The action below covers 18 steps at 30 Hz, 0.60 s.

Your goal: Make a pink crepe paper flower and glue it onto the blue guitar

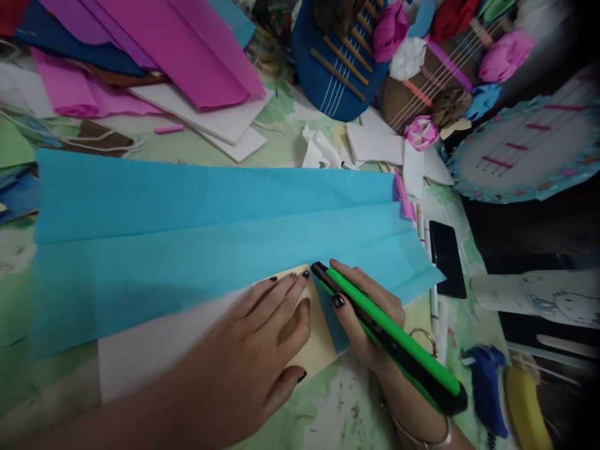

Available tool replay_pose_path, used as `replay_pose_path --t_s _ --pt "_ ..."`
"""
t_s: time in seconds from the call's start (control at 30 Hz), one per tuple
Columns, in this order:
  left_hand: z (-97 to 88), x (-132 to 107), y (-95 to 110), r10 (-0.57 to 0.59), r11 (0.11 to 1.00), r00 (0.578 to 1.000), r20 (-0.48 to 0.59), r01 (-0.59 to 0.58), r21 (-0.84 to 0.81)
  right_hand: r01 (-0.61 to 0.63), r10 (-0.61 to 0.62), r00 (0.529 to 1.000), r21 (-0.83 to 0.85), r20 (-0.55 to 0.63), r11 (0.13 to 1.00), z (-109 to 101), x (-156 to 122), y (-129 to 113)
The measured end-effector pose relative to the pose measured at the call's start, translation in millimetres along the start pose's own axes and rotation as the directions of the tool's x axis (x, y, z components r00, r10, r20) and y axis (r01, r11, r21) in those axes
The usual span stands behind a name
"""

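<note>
My left hand (248, 350) lies with its fingers stretched out on a small pale yellow card (322, 334), pressing near its top edge. Wrapped around a green and black utility knife (398, 344), my right hand (357, 334) keeps the tool's black tip at the card's upper right corner. I cannot make out the blade. A long light-blue paper sheet (187, 200) with lengthwise creases spreads beneath the card. Some of it also shows along the card's right edge. Beside my left forearm, a white sheet (140, 359) is partly covered by the blue paper.
Folded pink paper (187, 56) and white boards (234, 122) lie at the back left. Decorated guitar-like crafts (332, 75) stand at the back right. A phone (447, 259), a white tumbler (539, 297), a blue glue gun (490, 387) and a yellow object (527, 406) line the right side.
</note>
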<state>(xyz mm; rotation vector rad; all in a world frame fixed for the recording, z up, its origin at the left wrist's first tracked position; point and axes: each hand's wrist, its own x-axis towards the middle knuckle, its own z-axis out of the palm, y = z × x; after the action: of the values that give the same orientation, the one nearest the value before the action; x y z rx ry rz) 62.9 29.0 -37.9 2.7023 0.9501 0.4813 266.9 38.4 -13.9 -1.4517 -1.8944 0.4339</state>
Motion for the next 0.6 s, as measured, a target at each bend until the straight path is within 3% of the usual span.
replay_pose_path --t_s 0.6 --pt "-0.4 -0.3 -0.7 -0.005 0.999 1.000 0.024 0.006 -0.036 0.003 -0.003 1.000 -0.053 0.007 0.999 3.7 1.0 0.4"
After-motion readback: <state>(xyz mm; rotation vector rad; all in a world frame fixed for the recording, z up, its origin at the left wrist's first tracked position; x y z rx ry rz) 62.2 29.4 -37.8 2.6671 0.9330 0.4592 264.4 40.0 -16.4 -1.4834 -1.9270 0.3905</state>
